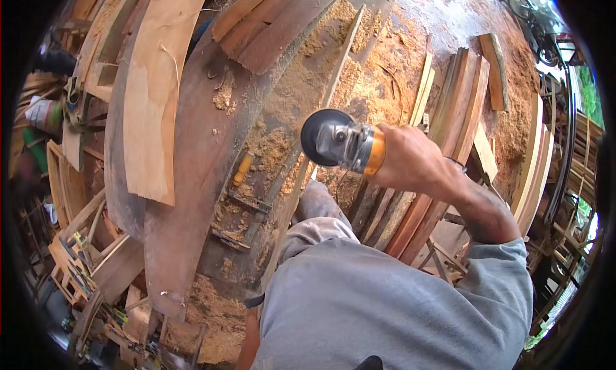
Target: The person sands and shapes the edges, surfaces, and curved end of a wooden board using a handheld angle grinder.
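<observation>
My right hand (410, 153) is wrapped round the yellow body of an angle grinder (371, 150), held up over the work area. The tool's round black disc (319, 137) points to the left. Beneath it runs a long thin wooden strip (340, 62), partly hidden by the grinder. At the lower left, beside my grey shirt, only a bit of my left arm and a black band show; the left hand itself is out of sight.
A broad dark plank (192, 132) and a pale board (154, 107) lie to the left. Reddish beams (459, 107) are stacked on the right. Sawdust (276, 145) covers much of the surface around a yellow-handled tool (242, 169). Scrap wood crowds both sides.
</observation>
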Demonstrator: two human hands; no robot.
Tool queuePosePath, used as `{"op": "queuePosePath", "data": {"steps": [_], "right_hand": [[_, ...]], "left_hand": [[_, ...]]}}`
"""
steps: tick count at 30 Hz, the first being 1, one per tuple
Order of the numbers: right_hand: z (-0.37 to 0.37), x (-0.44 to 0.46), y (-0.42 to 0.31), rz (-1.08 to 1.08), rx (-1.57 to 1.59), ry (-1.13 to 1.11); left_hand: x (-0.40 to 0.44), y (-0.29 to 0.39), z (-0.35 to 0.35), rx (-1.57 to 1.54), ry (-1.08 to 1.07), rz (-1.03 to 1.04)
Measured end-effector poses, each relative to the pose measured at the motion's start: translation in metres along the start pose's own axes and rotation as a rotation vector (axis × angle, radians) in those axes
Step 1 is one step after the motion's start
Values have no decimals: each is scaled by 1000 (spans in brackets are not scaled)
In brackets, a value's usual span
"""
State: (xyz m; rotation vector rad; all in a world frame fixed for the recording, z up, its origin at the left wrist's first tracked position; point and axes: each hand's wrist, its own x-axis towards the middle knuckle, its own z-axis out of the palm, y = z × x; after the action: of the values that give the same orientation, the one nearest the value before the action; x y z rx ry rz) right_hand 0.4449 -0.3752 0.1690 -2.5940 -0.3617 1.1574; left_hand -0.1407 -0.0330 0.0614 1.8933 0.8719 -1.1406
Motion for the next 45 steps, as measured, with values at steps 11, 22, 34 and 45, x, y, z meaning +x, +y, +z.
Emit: {"op": "queuePosePath", "data": {"steps": [11, 22, 34, 45], "right_hand": [[-54, 43, 20, 5, 40, 123], [-92, 77, 30, 38, 50, 159], [-154, 141, 97, 45, 112, 374], [-131, 143, 217, -408, -484, 827]], "left_hand": [[-10, 14, -5, -24, -16, -41], [-8, 24, -15, -41, -23, -62], [-9, 32, -19, -50, -26, -67], [-2, 41, -46, -31, -39, 11]]}}
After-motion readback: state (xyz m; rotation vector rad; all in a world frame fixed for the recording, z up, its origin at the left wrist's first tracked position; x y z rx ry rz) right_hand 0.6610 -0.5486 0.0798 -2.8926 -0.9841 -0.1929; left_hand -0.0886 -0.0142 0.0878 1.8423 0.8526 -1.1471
